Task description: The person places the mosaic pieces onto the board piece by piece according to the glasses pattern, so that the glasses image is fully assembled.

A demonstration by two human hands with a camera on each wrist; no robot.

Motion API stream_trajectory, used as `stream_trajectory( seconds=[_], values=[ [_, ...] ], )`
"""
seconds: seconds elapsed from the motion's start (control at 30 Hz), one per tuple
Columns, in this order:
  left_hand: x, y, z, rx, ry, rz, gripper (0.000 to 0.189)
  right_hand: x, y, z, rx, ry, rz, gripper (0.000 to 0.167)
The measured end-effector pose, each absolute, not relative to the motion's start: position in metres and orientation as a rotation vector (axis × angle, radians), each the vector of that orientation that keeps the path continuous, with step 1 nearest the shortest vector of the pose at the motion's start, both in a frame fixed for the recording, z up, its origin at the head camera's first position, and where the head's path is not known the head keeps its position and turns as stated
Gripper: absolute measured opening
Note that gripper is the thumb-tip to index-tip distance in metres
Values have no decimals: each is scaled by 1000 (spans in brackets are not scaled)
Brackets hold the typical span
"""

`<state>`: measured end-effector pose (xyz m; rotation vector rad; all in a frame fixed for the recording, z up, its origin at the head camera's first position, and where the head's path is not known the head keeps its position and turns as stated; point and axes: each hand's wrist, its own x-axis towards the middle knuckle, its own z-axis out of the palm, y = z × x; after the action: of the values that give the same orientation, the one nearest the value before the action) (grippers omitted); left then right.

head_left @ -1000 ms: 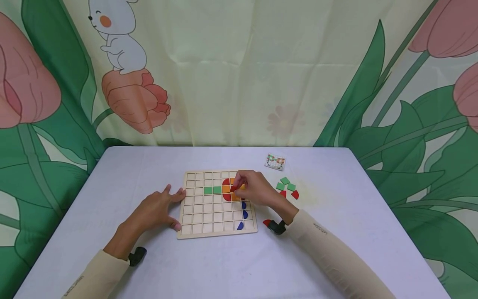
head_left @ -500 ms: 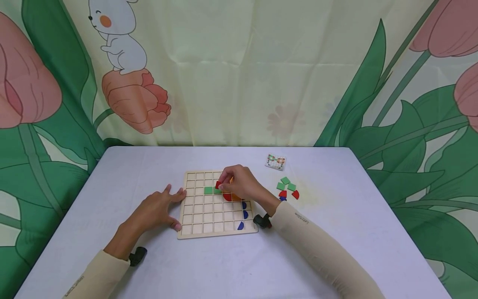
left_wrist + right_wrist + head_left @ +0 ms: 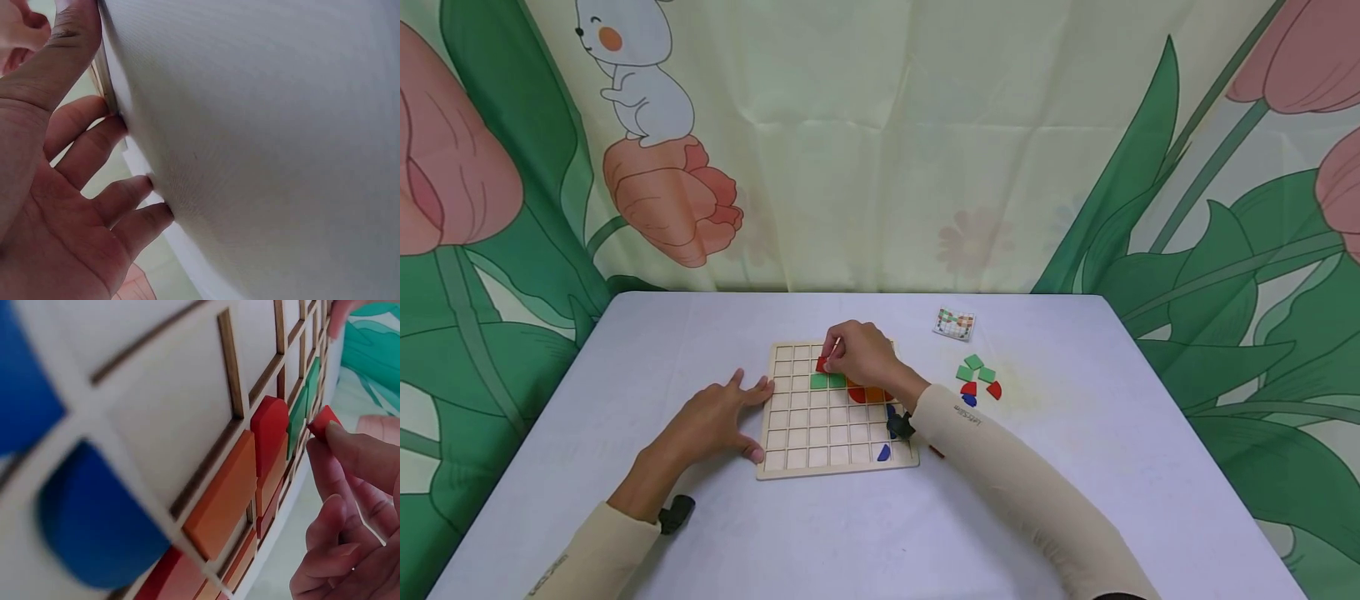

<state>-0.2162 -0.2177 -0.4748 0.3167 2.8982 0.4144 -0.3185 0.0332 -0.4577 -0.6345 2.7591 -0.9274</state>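
Note:
Lying flat on the table is a wooden grid board point(image 3: 837, 437). My left hand point(image 3: 718, 421) rests at its left edge with fingers and thumb spread; in the left wrist view, fingertips point(image 3: 115, 122) meet the board's edge and the tabletop. My right hand point(image 3: 863, 354) pinches a small red tile point(image 3: 324, 422) between thumb and finger, over the cells just behind two green squares point(image 3: 818, 382). Orange squares point(image 3: 225, 500) and red rounded tiles point(image 3: 270, 428) fill cells to the right, partly hidden by that hand in the head view. Blue rounded tiles point(image 3: 103, 512) sit nearer the board's right side.
Right of the board lie loose green squares point(image 3: 973, 362), red quarter-round tiles point(image 3: 995, 390) and a blue tile point(image 3: 969, 400). A small printed pattern card point(image 3: 953, 324) is behind them. Another red tile point(image 3: 936, 452) shows beside the right sleeve. A printed curtain point(image 3: 880, 167) hangs behind the table.
My right hand has moved left across the board, carrying the red tile from the orange and red group to behind the green squares. The left hand has stayed in place.

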Motion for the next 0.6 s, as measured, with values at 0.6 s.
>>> stream_trajectory(
  seconds=[0.6],
  values=[
    [-216, -220, -476, 331, 2902, 417, 121, -325, 11, -461, -633, 2834, -716, 6]
  ],
)
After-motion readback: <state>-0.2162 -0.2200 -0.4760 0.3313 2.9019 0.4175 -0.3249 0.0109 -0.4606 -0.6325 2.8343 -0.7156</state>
